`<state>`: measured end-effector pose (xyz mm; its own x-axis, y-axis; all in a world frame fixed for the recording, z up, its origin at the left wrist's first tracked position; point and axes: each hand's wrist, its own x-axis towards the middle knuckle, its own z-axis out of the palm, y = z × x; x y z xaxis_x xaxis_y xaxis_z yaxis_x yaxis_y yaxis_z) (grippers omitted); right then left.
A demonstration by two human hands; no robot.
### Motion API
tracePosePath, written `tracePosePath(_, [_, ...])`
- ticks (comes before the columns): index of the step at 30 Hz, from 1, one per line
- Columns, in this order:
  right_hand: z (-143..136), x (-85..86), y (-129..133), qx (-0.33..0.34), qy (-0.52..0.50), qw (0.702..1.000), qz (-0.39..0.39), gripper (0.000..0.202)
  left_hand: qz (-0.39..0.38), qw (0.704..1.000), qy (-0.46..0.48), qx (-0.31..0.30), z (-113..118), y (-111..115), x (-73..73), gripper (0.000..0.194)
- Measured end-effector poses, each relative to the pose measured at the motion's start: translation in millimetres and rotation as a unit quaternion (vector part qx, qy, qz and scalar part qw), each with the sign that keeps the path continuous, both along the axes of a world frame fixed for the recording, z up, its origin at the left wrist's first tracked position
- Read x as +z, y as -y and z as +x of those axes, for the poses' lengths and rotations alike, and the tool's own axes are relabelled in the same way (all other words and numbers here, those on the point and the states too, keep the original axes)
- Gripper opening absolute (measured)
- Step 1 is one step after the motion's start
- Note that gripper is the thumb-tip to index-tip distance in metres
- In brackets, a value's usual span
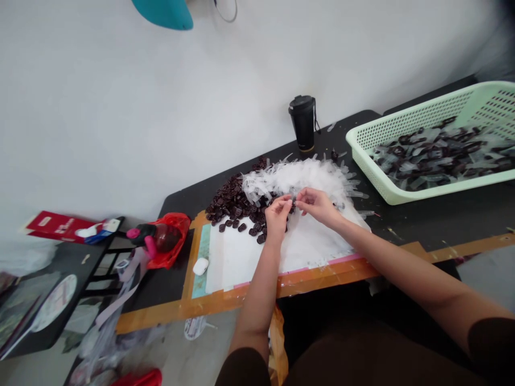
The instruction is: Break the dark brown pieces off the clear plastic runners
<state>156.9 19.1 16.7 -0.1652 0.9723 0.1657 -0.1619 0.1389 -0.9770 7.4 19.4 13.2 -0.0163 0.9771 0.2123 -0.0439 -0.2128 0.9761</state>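
Observation:
My left hand (278, 217) and my right hand (316, 205) meet over the white work surface (237, 262), fingertips pinched close together. What they hold between them is small; a bit of dark and see-through material shows there, too small to name. Just behind and left of my left hand lies a heap of small, shiny dark-brown pieces (233, 201), a few of them loose at its front. Behind both hands is a white pile of translucent plastic strips (301, 174), partly overlapping the dark heap.
At the right stands a pale green basket (370, 161) holding dark pieces mixed with translucent strips. A black lidded tumbler (302, 122) stands near the wall. A small white case (200, 266) lies at the left, with a red plastic bag (177, 241) beyond it. Brown tape (322, 279) runs along the front edge.

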Motion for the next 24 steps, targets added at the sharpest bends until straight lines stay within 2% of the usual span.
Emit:
tracePosePath(3, [1, 0.1, 1, -0.014, 0.127, 0.986, 0.108, 0.027, 0.035, 0.998, -0.038, 0.034, -1, 0, 1.1, 0.018])
tracePosePath(6, [3, 1.7, 3, -0.071, 0.280, 0.937, 0.198, 0.017, 0.048, 0.997, -0.058, 0.032, -1, 1, 2.8, 0.019])
tracePosePath(8, [4, 2.8, 5, -0.104, 0.339, 0.909, 0.218, 0.014, 0.044, 0.997, -0.054, 0.045, -4, 0, 3.0, 0.020])
tracePosePath(10, [4, 3.8, 6, -0.109, 0.372, 0.894, 0.227, 0.016, 0.033, 0.995, -0.035, 0.084, -7, -3, 1.7, 0.022])
tracePosePath(12, [4, 4.6, 7, -0.100, 0.390, 0.885, 0.233, 0.019, 0.019, 0.993, -0.011, 0.116, -9, -6, -0.4, 0.024])
tracePosePath(14, [4, 5.7, 7, -0.088, 0.393, 0.886, 0.232, 0.019, 0.002, 0.993, 0.008, 0.118, -10, -8, -2.4, 0.026])
tracePosePath(17, [6, 9.3, 7, -0.067, 0.356, 0.906, 0.218, 0.021, -0.005, 0.995, 0.021, 0.100, -8, -8, -2.7, 0.026])
tracePosePath(19, [11, 14.4, 7, -0.080, 0.277, 0.937, 0.196, 0.021, 0.006, 0.997, 0.008, 0.079, -10, -8, -0.4, 0.024])
tracePosePath(21, [18, 21.7, 6, -0.142, 0.145, 0.966, 0.161, 0.027, 0.015, 0.997, -0.016, 0.074, -17, -9, 3.6, 0.021])
tracePosePath(23, [26, 29.2, 4, -0.219, 0.009, 0.968, 0.123, 0.045, 0.008, 0.994, -0.056, 0.096, -26, -10, 8.3, 0.019])
tracePosePath(24, [29, 32.1, 4, -0.237, -0.030, 0.965, 0.111, 0.050, 0.000, 0.990, -0.091, 0.105, -30, -10, 10.5, 0.019])
